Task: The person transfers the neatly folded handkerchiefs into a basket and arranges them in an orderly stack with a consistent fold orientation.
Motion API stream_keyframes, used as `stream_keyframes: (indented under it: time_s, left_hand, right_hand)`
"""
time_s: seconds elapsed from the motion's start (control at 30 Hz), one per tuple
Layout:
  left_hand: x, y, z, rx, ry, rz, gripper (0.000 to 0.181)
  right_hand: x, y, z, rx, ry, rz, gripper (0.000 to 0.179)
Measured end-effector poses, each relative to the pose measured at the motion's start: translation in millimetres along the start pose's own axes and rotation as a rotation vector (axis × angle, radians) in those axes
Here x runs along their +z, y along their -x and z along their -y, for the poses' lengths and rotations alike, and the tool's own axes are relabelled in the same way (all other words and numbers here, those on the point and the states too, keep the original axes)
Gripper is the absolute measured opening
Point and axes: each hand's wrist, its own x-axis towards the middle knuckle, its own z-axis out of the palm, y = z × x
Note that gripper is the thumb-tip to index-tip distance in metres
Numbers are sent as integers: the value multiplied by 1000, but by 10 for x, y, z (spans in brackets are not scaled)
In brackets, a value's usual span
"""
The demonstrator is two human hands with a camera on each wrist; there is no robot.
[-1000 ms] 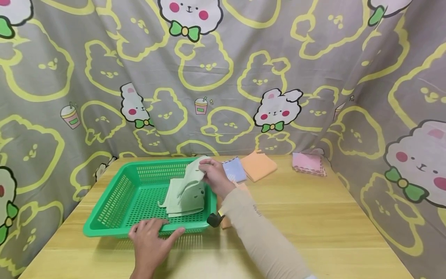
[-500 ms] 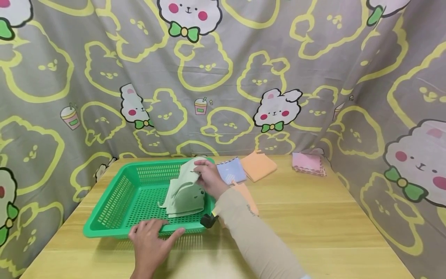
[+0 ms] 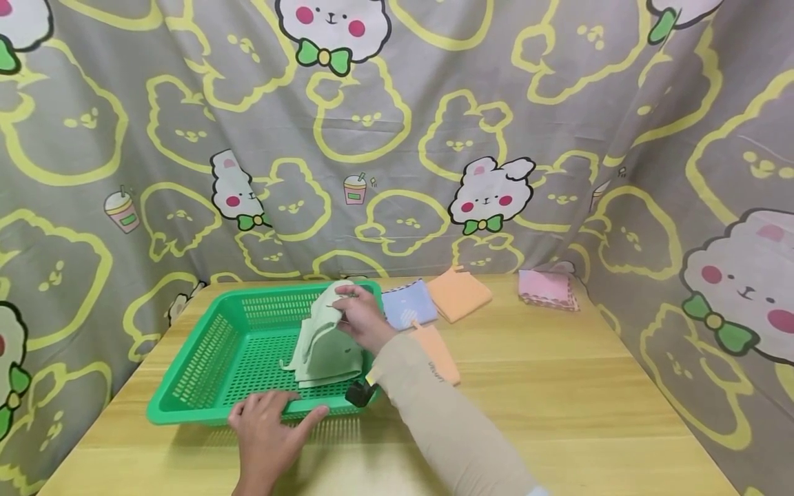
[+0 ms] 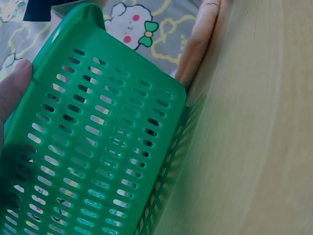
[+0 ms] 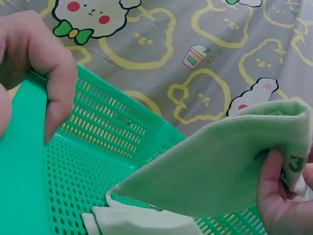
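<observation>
My right hand (image 3: 362, 315) pinches a folded light green towel (image 5: 210, 166) by its upper edge, over the right end of the green plastic basket (image 3: 186, 415). The held towel stands raised and bent, with a small dark print by the thumb in the right wrist view. Beneath it another folded light green towel (image 5: 137, 223) lies on the basket floor, a hanging loop at its left corner. My left hand (image 3: 267, 434) grips the basket's near rim, fingers curled over to the inside and thumb along the front.
Right of the basket lie a folded blue towel (image 3: 409, 304), an orange towel (image 3: 459, 296) and another orange one (image 3: 437, 351) partly behind the right sleeve. A pink towel (image 3: 546, 288) sits at the table's back right. A patterned curtain (image 3: 397, 138) hangs behind the wooden table (image 3: 558, 413).
My right hand has moved left with the green towel's upper part, uncovering more of the blue and nearer orange towels. My left hand stays on the basket rim.
</observation>
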Motion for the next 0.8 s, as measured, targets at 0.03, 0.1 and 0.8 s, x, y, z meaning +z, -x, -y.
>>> stream_keyframes:
  time_s: [0.03, 0.1, 0.8]
  left_hand:
    - [0, 2, 2, 0, -1, -1, 52]
    - [-1, 6, 7, 2, 0, -4, 52]
    - [2, -4, 4, 10, -6, -4, 54]
  right_hand:
    - [13, 4, -4, -2, -3, 0, 31]
    - [37, 13, -4, -6, 1, -1, 28]
    - [-19, -8, -189, 153, 300, 150, 36]
